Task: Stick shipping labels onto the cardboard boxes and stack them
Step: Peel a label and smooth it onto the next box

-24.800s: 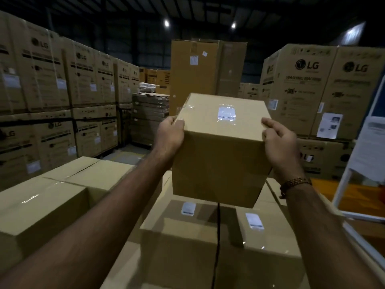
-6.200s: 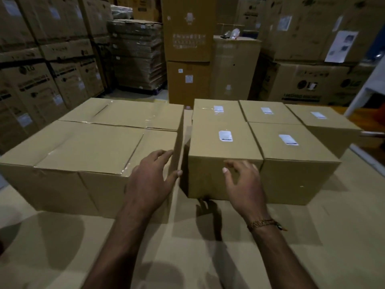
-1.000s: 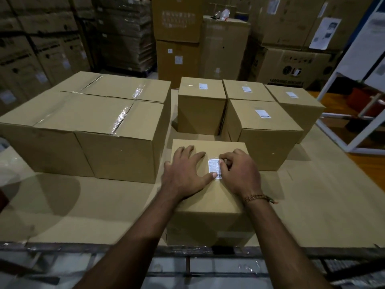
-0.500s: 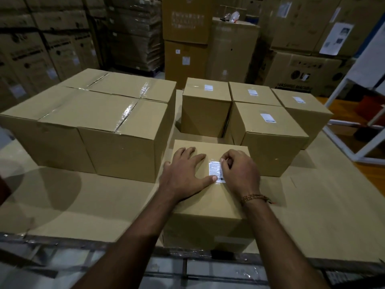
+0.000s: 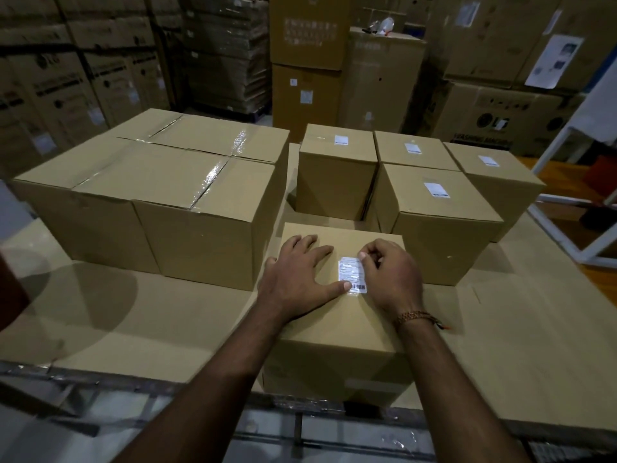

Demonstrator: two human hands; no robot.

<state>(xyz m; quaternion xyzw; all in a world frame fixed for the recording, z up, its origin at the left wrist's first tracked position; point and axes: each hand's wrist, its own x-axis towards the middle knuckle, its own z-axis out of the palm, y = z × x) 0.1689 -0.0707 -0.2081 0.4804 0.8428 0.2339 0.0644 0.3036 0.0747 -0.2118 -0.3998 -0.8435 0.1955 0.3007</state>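
Note:
A small cardboard box [image 5: 337, 355] stands at the near edge of the cardboard-covered table. On its top lies a white shipping label [image 5: 351, 275] with a barcode. My left hand [image 5: 297, 279] lies flat on the box top, fingers spread, its thumb tip pressing the label's lower left corner. My right hand [image 5: 390, 279] rests on the right of the label, fingertips curled at its upper right corner. Behind stand several small labelled boxes, the nearest [image 5: 437, 222] to the right and one [image 5: 335, 172] straight behind.
Two large taped boxes [image 5: 167, 195] fill the table's left half. The table surface [image 5: 534, 329] is cardboard, with a metal frame [image 5: 100, 389] along its near edge. A white stand [image 5: 594, 208] is at the right. Tall stacks of cartons [image 5: 307, 61] line the background.
The hands stay on the label over the last second; the right fingertips have shifted up to its top right corner. Earlier, both hands pulled this box from the group toward the near edge.

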